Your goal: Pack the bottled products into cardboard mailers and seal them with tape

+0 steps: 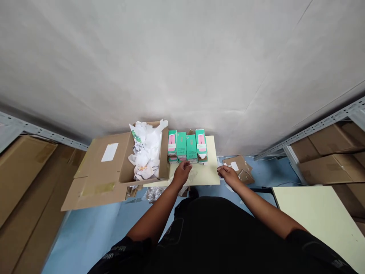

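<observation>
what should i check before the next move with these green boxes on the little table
1. Green boxes standing upright in a row: ok.
2. Left hand close to the row's front: ok; contact cannot tell.
3. Right hand at the table edge, holding anything: cannot tell.
4. Open carton beside the row, stuffed with white paper: not ok if room is needed.
5. Bare table surface in front of the row: ok.
</observation>
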### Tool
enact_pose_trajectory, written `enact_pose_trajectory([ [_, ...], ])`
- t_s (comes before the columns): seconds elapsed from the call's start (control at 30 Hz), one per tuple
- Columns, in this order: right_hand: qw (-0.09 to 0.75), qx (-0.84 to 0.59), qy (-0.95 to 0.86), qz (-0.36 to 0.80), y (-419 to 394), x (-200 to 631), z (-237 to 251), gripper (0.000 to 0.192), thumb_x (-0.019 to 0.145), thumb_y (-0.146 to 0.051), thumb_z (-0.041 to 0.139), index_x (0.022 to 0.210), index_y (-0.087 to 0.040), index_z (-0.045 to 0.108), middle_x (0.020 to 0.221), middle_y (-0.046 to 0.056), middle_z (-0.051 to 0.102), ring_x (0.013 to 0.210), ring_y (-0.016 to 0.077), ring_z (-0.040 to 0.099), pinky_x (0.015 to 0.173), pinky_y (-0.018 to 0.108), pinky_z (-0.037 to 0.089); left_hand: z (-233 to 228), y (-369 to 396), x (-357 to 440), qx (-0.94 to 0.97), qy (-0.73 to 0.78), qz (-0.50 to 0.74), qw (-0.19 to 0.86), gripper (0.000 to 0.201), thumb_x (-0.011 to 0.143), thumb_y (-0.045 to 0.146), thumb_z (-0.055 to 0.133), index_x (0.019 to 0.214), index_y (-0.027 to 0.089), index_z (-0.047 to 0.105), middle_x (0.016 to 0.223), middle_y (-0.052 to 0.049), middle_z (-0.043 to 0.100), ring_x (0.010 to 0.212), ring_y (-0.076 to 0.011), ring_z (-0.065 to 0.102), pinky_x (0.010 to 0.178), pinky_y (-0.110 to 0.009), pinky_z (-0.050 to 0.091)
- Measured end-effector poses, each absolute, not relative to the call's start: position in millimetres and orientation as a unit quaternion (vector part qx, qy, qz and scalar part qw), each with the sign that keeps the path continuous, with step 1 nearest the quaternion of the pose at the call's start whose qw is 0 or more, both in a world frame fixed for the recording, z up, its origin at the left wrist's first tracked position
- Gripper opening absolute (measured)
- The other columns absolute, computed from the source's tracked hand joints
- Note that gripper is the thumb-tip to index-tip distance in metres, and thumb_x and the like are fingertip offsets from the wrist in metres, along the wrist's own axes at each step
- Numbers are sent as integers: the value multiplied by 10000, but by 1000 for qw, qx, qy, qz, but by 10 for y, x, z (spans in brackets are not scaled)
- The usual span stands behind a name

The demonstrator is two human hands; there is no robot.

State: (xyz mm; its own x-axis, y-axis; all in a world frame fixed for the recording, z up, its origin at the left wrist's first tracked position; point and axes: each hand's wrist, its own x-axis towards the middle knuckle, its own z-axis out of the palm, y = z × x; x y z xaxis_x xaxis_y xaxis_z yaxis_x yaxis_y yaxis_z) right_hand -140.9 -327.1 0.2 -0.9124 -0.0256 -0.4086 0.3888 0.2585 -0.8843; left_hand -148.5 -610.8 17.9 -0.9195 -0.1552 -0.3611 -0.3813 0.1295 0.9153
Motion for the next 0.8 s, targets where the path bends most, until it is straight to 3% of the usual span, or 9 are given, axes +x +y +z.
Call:
enact_pose_trajectory([
  [0.2, 180, 163, 794, -557, -3623, -1890, -71, 344, 826, -514, 618, 979, -226, 730, 955, 55, 751, 907, 240, 700, 783, 337, 531, 292, -6160, -2033, -110, 797, 583, 118, 379, 876, 358, 655, 1214, 188, 671, 1293, -124, 705, 1140, -260, 669, 1025, -401, 491],
  [0.33, 191, 184, 795, -546, -3679, -2256, -239, 354, 822, -516, 632, 1024, -237, 714, 974, 56, 743, 920, 243, 689, 775, 344, 538, 312, -6023, -2323, -102, 795, 572, 171, 493, 878, 329, 663, 1344, 174, 619, 1429, -139, 637, 1222, -269, 642, 1034, -373, 482],
  [0.43, 206, 182, 783, -559, -3749, -2546, -379, 399, 821, -529, 647, 1097, -247, 704, 983, 48, 746, 921, 234, 683, 785, 342, 540, 325, -5920, -2501, -111, 804, 545, 210, 575, 875, 331, 667, 1417, 162, 572, 1316, -121, 697, 1154, -258, 665, 988, -350, 499],
  [0.57, 233, 161, 760, -585, -3909, -2849, -498, 393, 820, -531, 675, 1083, -244, 723, 973, 43, 759, 902, 222, 688, 781, 328, 544, 378, -5812, -2674, -123, 792, 541, 255, 622, 886, 325, 658, 1470, 151, 535, 1072, -93, 754, 892, -224, 724, 822, -311, 542],
  [0.8, 255, 148, 744, -599, -3996, -2943, -518, 357, 826, -490, 680, 1058, -227, 747, 959, 60, 768, 838, 235, 703, 730, 335, 545, 282, -5707, -2717, -126, 783, 548, 265, 652, 865, 340, 676, 1479, 177, 527, 1129, -88, 753, 847, -211, 729, 788, -310, 563],
])
